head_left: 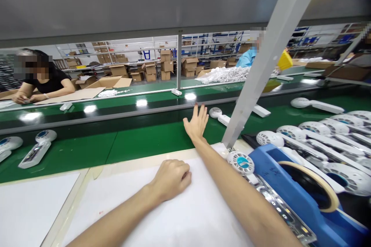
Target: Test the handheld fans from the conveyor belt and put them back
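Head view: my right grip [197, 123] is released, splayed over the green belt [133, 142]; a white device [224, 120] lies just right of it. My left grip [171, 179] rests clenched on the surface [188, 216], contents hidden. Apparent step: reaching; pickup would call for shifting right, then closing.

From the bare, spread right hand [198, 123], open green belt [139, 135] is running toward nine o'clock, free until two white, round-headed plastic devices [35, 156]. At three, a similar white device [215, 113] is lying near; at two, a slanting pale-grey metal post [269, 65] is blocking the way. A blue plastic tape dispenser [281, 181] is standing at four, and the curled left hand [173, 179] is filling seven. Toward twelve, a gap is opening between a long grey rail [139, 112] and a broad grey overhead panel [139, 7], a thin grey upright [179, 61] splitting it at eleven.
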`<action>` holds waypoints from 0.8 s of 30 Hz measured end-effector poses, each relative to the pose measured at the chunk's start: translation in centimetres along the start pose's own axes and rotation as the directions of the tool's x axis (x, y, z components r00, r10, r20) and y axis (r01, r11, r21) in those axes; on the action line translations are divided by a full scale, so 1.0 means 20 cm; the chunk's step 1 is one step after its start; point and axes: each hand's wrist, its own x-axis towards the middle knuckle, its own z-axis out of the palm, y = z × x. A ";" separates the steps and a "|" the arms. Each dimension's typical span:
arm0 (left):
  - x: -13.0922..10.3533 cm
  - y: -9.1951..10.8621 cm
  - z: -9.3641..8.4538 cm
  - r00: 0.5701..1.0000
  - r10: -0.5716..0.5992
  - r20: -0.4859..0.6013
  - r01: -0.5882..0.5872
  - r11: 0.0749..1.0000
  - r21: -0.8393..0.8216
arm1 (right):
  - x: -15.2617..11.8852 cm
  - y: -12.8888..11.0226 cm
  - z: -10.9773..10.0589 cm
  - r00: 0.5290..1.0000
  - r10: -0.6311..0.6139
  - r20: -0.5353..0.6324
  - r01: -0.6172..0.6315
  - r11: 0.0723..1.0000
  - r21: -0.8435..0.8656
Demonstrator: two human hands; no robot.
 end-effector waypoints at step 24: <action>0.03 0.03 -0.01 0.998 -0.035 -0.056 0.028 0.992 -0.127 | 0.30 -0.16 -0.40 0.935 0.151 0.321 -0.020 0.925 -0.379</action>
